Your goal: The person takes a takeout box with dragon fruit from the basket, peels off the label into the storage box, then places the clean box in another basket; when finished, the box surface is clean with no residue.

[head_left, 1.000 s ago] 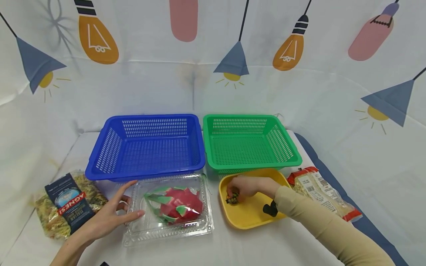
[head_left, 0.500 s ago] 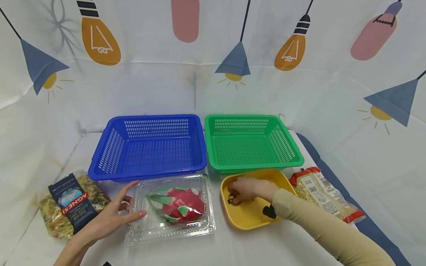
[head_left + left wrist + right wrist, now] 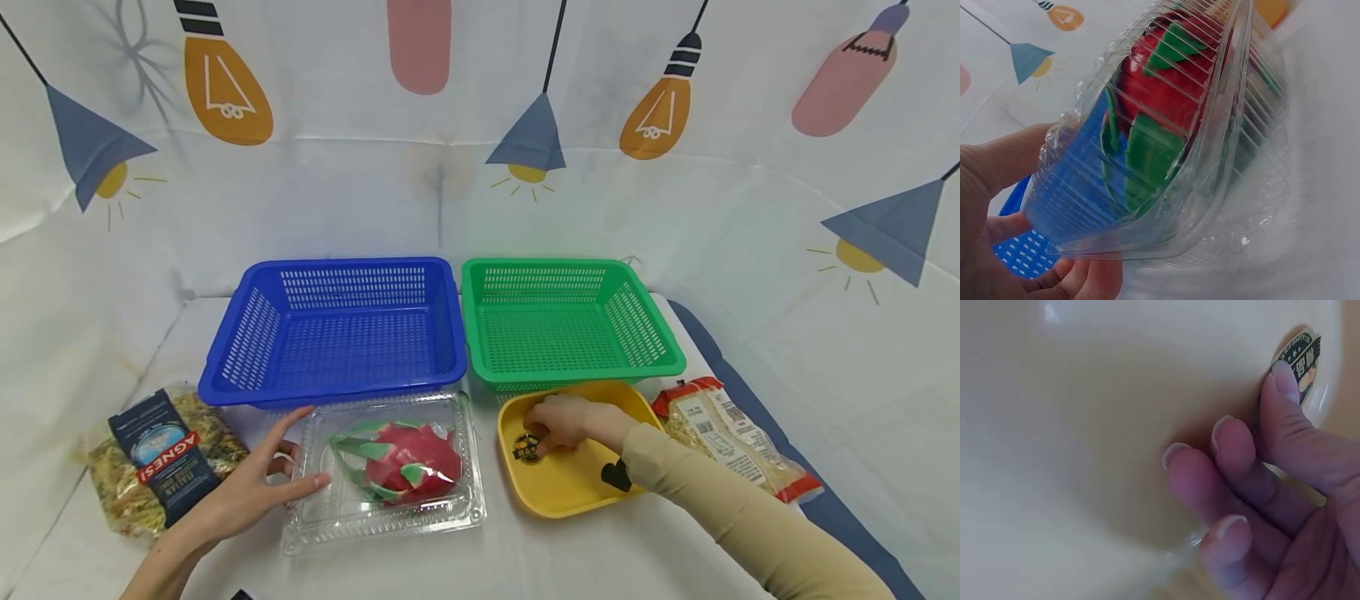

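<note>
My left hand [image 3: 247,492] rests at the left side of a clear plastic clamshell box [image 3: 315,533], its thumb on the lid and forefinger stretched toward the far corner. Inside the box lies a red dragon fruit [image 3: 416,462] with green leaf tips. My right hand [image 3: 566,421] reaches into a yellow tray [image 3: 547,500]. There its thumb touches the edge of a round dark sticker [image 3: 1304,362] with a banner across it, while the other fingers bend loosely over the tray bottom. I see nothing pinched between them.
Behind stand a blue basket [image 3: 352,392] and a green basket [image 3: 577,371]. A pasta bag [image 3: 161,454] lies at the left, a grain bag [image 3: 731,437] at the right. A small black item [image 3: 617,475] shows beside the right cuff.
My right hand has shifted slightly back and to the right within the tray, uncovering more of the sticker. The left hand and the clamshell box stay put; the view has shifted a little.
</note>
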Motion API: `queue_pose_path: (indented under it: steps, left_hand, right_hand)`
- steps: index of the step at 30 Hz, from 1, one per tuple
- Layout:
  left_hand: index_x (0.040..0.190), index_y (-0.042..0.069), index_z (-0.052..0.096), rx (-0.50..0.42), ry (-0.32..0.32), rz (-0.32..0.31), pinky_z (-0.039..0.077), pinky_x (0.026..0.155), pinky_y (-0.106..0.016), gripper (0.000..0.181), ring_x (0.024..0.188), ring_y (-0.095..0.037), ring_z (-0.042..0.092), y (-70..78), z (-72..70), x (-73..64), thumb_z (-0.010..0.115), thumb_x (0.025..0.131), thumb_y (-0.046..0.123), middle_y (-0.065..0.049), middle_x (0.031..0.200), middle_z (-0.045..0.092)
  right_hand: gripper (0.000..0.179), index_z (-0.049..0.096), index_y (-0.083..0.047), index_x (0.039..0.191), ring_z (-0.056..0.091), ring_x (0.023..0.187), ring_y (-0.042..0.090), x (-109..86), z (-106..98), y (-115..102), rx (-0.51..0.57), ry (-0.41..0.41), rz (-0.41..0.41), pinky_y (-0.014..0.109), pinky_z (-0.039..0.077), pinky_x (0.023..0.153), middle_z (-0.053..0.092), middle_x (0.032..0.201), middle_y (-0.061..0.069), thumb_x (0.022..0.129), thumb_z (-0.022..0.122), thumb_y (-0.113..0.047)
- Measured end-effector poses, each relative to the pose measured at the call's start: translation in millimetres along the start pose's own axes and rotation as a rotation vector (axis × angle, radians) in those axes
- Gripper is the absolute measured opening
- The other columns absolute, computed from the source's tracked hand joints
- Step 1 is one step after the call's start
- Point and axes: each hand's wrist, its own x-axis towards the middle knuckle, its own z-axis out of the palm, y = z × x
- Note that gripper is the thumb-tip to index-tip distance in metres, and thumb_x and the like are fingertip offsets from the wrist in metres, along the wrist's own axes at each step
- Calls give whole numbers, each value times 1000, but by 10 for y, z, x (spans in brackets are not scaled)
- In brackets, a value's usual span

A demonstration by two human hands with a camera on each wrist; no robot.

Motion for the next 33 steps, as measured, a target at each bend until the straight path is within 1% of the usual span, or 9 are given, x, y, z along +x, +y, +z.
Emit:
queue_pose_path:
  steps: [5, 12, 14, 17, 21, 25, 29, 31, 33]
  left_hand:
    - [161, 24, 9, 7, -4, -4, 50, 65, -32, 94, 88, -18, 53, -4, -12, 4, 72, 92, 28, -19, 115, 41]
    - [161, 24, 10, -2, -3, 14, 49, 64, -32, 92, 87, -17, 53, -22, -20, 8, 72, 93, 27, -18, 112, 41]
    - [161, 23, 10, -1, 0, 17, 49, 64, -32, 92, 86, -16, 53, -19, -17, 6, 72, 93, 27, -18, 112, 41]
    - [161, 23, 9, -11, -2, 16, 50, 64, -33, 93, 85, -16, 54, -19, -12, -2, 72, 93, 26, -18, 113, 40]
    - [161, 22, 9, -20, -10, 21, 50, 63, -33, 93, 84, -16, 53, -23, -1, -7, 72, 93, 25, -18, 112, 40]
    - [161, 22, 10, -26, -11, 23, 51, 62, -33, 92, 84, -16, 53, -22, -4, -4, 72, 93, 25, -18, 112, 39]
    - [161, 22, 10, -29, -12, 19, 51, 62, -34, 92, 83, -16, 53, -31, -7, 0, 71, 93, 24, -17, 112, 39]
    - [161, 21, 9, -25, -14, 26, 50, 62, -33, 92, 84, -16, 52, -38, -6, 3, 71, 94, 23, -17, 112, 40]
    - [161, 20, 9, -21, -14, 25, 49, 62, -33, 91, 84, -15, 52, -42, -5, 8, 71, 94, 23, -16, 112, 40]
  right_hand:
    - [31, 53, -14, 69, 44, 50, 3, -33, -3, 20, 1, 12, -29, 20, 38, 53, 46, 59, -10, 87, 78, -19]
    - [19, 62, -10, 72, 46, 55, 3, -86, -41, 112, 126, -17, -58, 18, 40, 54, 52, 63, -7, 84, 75, -4]
    - [15, 65, -9, 74, 46, 58, 3, -122, -75, 121, 142, -19, -58, 19, 38, 57, 54, 65, -7, 84, 75, -3]
    - [8, 70, -10, 82, 47, 65, 4, -186, -130, 124, 154, -7, -58, 21, 41, 63, 58, 72, -7, 87, 76, -9]
    - [3, 73, -10, 91, 50, 71, 4, -289, -197, 91, 177, 52, -83, 22, 46, 67, 63, 80, -7, 90, 75, -12]
    - [12, 74, -8, 99, 55, 74, 5, -352, -237, -10, 244, 142, -161, 23, 49, 69, 69, 85, -1, 96, 67, -18]
    - [23, 72, -9, 110, 61, 82, 11, -361, -219, -189, 375, 223, -211, 25, 52, 76, 71, 96, 3, 100, 62, -28]
    - [26, 69, -9, 115, 65, 87, 17, -348, -184, -299, 462, 248, -211, 28, 54, 79, 71, 100, 4, 100, 62, -29]
    - [29, 63, -8, 123, 68, 88, 22, -328, -143, -414, 552, 260, -202, 34, 56, 78, 70, 102, 6, 101, 62, -27]
